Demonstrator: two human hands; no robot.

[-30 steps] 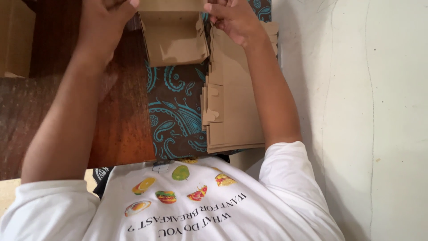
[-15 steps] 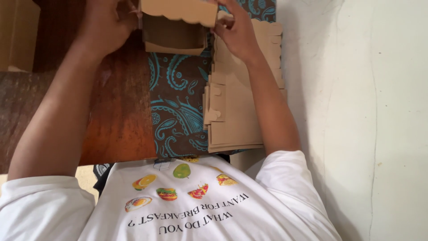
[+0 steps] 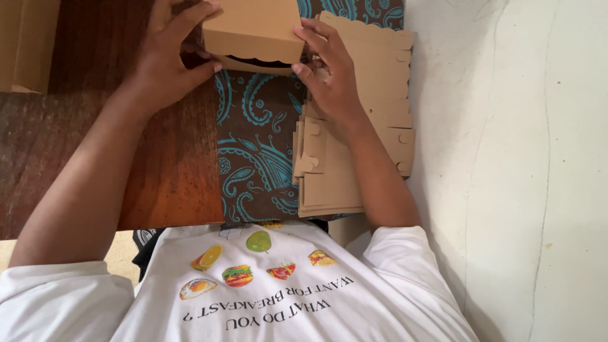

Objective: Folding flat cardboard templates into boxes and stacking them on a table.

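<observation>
Since half a second ago the scalloped lid has come down over the cardboard box (image 3: 253, 31), so the open cavity seen then is now covered but for a dark slit under the wavy front edge. At the far left a plain cardboard piece (image 3: 25, 44) lies on the wooden table (image 3: 95, 158), untouched. Next comes the left hand (image 3: 161, 60), curled around the box's left side with the thumb on top near the corner and the fingers pressing the side wall just under the lid. The box itself sits at the top of the view, partly over the brown cloth with a turquoise paisley pattern (image 3: 253, 145), its top flat and its front flap hanging slightly proud. The right hand (image 3: 329, 79) grips the box's right side, fingertips pinching the lid's edge at the corner, while the wrist rests over the stack of flat, unfolded box blanks (image 3: 361, 139) lying just beside the cloth, against the pale floor (image 3: 506, 190). By the look of it the step in hand is closing the folded box: the lid is lowered but not yet tucked. Finishing calls for pressing the scalloped flap inward along its whole length while both hands keep the walls square, so that the thin card does not buckle.
</observation>
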